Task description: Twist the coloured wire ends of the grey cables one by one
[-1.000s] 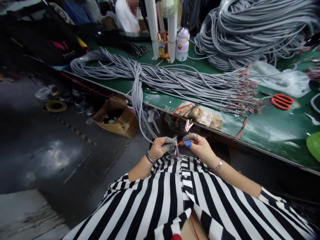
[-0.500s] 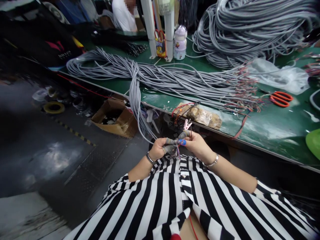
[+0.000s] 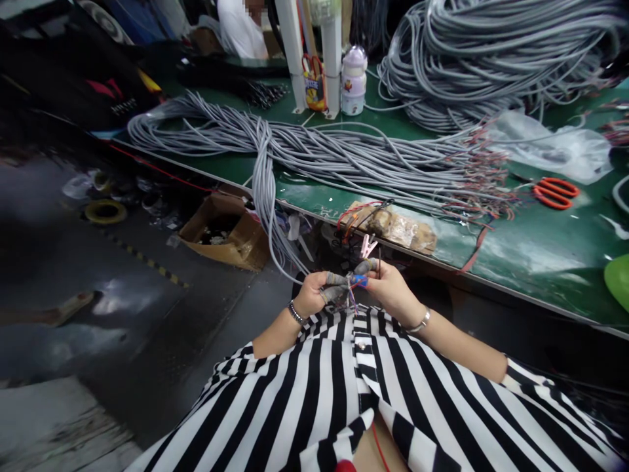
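My left hand (image 3: 314, 293) and my right hand (image 3: 389, 288) meet in front of my striped shirt, below the edge of the green table (image 3: 531, 255). Both have taped fingertips. They pinch the thin coloured wires (image 3: 350, 290) at the end of a grey cable (image 3: 275, 246) that hangs down from the table. My left fingers are curled round the cable end; my right thumb and forefinger grip the wire tips. A long bundle of grey cables (image 3: 344, 157) lies across the table above my hands.
A big coil of grey cable (image 3: 491, 52) fills the back right. Orange scissors (image 3: 555, 190), a clear plastic bag (image 3: 555, 147), a white bottle (image 3: 352, 78) and white posts stand on the table. A cardboard box (image 3: 223, 229) sits on the floor. Another person (image 3: 240, 29) sits beyond.
My right hand has moved left, closer to my left hand, so the fingertips now meet over the wire ends. The view has shifted slightly.
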Motion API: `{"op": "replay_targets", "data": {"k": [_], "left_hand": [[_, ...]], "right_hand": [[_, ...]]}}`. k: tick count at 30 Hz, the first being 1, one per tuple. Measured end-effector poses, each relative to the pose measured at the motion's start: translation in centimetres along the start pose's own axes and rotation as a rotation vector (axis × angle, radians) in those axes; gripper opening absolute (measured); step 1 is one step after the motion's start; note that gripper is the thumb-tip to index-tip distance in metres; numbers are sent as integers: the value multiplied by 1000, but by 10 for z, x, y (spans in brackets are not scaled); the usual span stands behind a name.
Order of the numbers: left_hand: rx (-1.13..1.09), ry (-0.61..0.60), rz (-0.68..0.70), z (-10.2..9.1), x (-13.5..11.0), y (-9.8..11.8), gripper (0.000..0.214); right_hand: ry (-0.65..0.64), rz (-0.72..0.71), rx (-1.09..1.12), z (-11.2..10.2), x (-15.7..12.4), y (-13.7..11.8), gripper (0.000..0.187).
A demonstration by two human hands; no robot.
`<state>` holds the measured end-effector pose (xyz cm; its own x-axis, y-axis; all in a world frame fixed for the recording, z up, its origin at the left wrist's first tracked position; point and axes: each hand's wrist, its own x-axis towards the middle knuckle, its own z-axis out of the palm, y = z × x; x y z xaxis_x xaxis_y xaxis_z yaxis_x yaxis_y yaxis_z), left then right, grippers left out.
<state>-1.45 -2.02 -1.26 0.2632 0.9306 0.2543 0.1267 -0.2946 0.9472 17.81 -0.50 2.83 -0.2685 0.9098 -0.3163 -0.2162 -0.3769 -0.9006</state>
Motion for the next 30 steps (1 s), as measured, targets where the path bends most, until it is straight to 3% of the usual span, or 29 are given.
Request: {"op": "replay_targets", "data": {"k": [8, 12, 20, 25, 30], "left_hand": [[-7, 18, 9, 0, 1, -2, 25], [-104, 62, -61, 3, -1, -5, 30], [-267, 112, -199, 11, -5, -6, 36], [-355, 121, -261, 14, -8, -9, 36], [-549, 196, -325, 20, -8, -14, 39]], "right_hand": [[-10, 14, 37, 3, -1, 1, 39], [-24, 27, 87, 7, -6, -2, 36], [-203, 62, 309, 4, -13, -8, 25], [-113, -15, 383, 0, -11, -2, 32], [-77, -65, 386, 0, -10, -1, 26]]}}
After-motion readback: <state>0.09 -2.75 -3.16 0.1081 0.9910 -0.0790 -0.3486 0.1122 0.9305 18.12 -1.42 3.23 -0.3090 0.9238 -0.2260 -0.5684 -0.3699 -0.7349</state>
